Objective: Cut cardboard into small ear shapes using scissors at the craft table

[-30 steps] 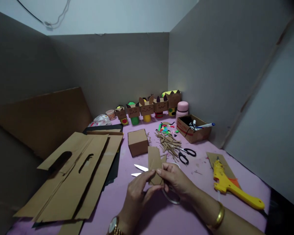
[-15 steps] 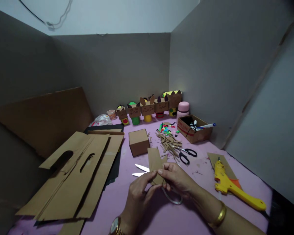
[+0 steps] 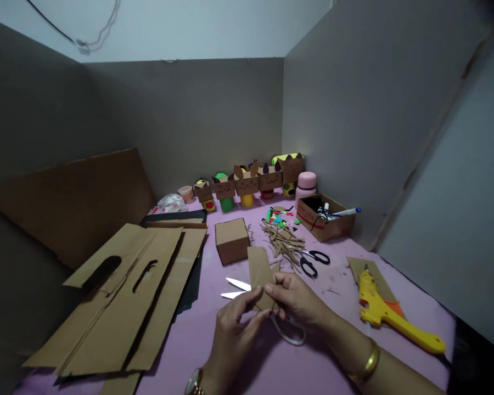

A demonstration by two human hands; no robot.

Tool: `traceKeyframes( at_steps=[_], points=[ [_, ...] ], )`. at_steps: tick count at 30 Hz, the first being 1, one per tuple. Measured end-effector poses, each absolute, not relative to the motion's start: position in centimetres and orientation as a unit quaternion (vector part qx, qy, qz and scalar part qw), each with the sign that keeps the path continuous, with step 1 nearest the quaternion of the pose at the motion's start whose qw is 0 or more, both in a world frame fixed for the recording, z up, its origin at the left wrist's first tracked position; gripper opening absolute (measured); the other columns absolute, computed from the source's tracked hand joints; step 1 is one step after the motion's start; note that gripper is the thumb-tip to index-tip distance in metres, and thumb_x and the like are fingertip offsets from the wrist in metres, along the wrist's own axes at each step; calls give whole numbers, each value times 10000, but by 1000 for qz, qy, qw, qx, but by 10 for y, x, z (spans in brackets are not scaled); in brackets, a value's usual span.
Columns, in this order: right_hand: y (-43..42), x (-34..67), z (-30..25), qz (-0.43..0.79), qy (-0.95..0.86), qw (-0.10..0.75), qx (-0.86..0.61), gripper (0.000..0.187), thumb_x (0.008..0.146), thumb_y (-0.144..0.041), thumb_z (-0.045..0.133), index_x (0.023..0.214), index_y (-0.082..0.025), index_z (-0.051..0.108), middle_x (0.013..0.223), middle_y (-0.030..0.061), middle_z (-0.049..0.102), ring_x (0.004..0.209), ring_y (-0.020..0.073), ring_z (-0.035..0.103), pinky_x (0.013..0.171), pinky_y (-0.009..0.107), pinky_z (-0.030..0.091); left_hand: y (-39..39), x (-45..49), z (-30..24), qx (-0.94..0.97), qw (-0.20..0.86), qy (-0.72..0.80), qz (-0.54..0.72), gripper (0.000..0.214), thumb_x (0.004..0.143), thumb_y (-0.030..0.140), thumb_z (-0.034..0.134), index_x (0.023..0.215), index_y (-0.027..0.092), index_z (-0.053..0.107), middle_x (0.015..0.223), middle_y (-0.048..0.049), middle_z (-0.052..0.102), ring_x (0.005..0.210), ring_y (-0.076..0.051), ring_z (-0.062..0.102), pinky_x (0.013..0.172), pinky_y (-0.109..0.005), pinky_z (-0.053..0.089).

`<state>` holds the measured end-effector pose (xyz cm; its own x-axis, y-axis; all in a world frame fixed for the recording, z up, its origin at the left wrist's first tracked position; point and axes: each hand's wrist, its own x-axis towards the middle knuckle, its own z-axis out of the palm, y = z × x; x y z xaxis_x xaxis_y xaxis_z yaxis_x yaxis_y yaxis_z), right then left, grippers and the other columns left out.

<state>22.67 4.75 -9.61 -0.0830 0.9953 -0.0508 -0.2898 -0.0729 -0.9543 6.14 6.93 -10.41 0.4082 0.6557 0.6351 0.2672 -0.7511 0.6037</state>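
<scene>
A small piece of brown cardboard is held up over the pink table between both my hands. My left hand, with a watch at the wrist, grips its lower left edge between fingers and thumb. On the lower right, my right hand pinches it, thumb in front; a gold bangle circles that wrist. Beneath the hands lies a pair of scissors with its blades apart and pale handle loops, partly hidden. Just behind the cardboard piece stands a closed cardboard box.
Cardboard sheets are stacked at left. A yellow glue gun lies at right. Black-handled scissors touch a heap of cardboard strips. Several animal-faced cardboard figures line the back, near an open box of pens and a pink bottle.
My left hand's lower fingertip has shifted slightly against the cardboard piece. Otherwise the hands keep their hold, and the whole view has moved very slightly.
</scene>
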Motion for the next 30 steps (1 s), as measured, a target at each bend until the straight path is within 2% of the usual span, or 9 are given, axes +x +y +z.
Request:
traceKeyframes(
  at_steps=[9,12,15,17,20,23,27,30],
  points=[
    [47,229,-98,581,-452,526,-426,412,709,-541,688,680,-173,505,478,-64,570,339,41,447,350,154,295,71,62,-106,770,317,311,458,291,740,219,717,1029,195,691,918,-83,753,764,-197,706,688,-261,576],
    [49,229,-100,574,-461,526,-426,415,717,-553,674,687,-175,505,482,-67,558,344,44,446,354,158,303,68,63,-104,740,382,331,445,303,724,229,733,1024,214,697,969,-89,743,831,-219,695,717,-268,562],
    [49,229,-101,566,-471,524,-427,432,706,-569,677,706,-170,513,504,-55,564,355,50,451,350,161,307,66,66,-100,668,507,313,445,546,759,294,706,1269,237,520,1017,-91,722,864,-226,681,746,-298,548],
    [48,228,-100,561,-479,522,-429,443,703,-579,675,723,-164,522,523,-48,568,368,54,454,352,164,313,67,67,-98,604,566,317,464,614,802,365,653,1342,218,402,928,-79,725,781,-204,675,707,-292,536],
    [46,227,-99,549,-493,519,-432,446,709,-585,671,728,-161,535,534,-50,554,378,55,440,364,173,318,74,69,-97,554,609,342,454,430,795,409,649,1133,155,571,819,-69,712,698,-178,643,641,-254,504],
    [44,226,-99,536,-506,520,-431,435,702,-572,688,701,-161,547,534,-60,522,400,58,426,389,187,321,78,70,-97,545,654,325,413,259,728,334,732,872,132,656,805,-65,705,735,-177,632,671,-245,489],
    [45,224,-101,530,-511,527,-424,441,723,-593,658,707,-165,551,542,-55,510,436,73,437,419,203,321,76,71,-93,509,682,316,419,201,721,288,740,829,144,652,753,-35,694,692,-152,612,660,-239,483],
    [45,221,-102,532,-513,530,-416,465,679,-603,691,772,-163,571,578,-45,534,483,85,454,453,210,331,75,71,-92,491,670,324,453,184,725,289,736,799,151,638,723,-21,686,672,-142,605,644,-230,479]
  ],
)
